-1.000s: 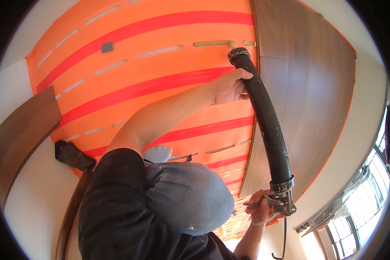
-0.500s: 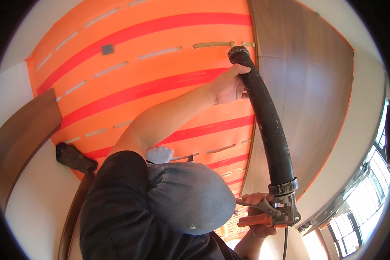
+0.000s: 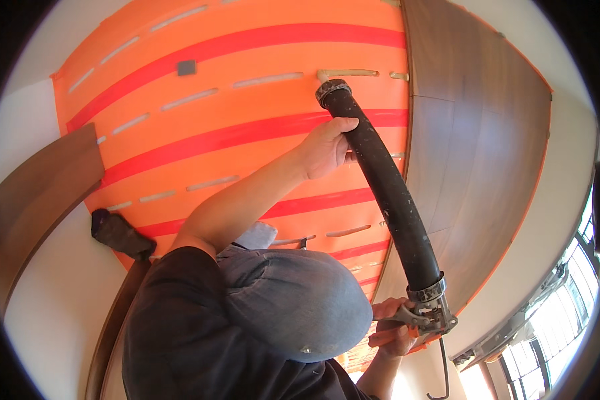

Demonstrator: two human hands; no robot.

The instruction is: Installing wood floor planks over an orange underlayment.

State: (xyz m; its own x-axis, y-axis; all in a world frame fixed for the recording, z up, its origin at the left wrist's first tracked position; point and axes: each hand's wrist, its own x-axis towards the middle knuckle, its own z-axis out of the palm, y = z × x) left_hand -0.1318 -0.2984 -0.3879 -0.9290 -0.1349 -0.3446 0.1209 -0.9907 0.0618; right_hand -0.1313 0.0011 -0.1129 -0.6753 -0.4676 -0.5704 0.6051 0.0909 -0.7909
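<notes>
A long black-barrelled adhesive gun [image 3: 387,187] slants across the orange underlay [image 3: 260,53]. Around the barrel near its front collar, my left hand [image 3: 330,147] is closed, thumb on top. My right hand [image 3: 397,337] wraps the orange-and-grey trigger handle [image 3: 400,327] at the rear; some of its fingers are hidden behind it. The gun's pale nozzle [image 3: 323,75] points into the left end of a slot in the underlay. A tan bead of adhesive [image 3: 353,73] lies along that slot. From the rear hangs a thin hooked rod [image 3: 445,373].
Brown wood flooring [image 3: 460,147] borders the underlay on the right. Red strips [image 3: 273,133] and more slots cross it. A small grey square [image 3: 187,67] lies at upper left. Loose brown boards [image 3: 47,193] stand at left, near a dark rounded object [image 3: 120,233]. A grey fabric-covered shape [image 3: 300,300] fills the lower middle.
The gun's front end has moved left along the slot, with both hands still on it. A tan bead now lies to the right of the nozzle. The view has shifted slightly.
</notes>
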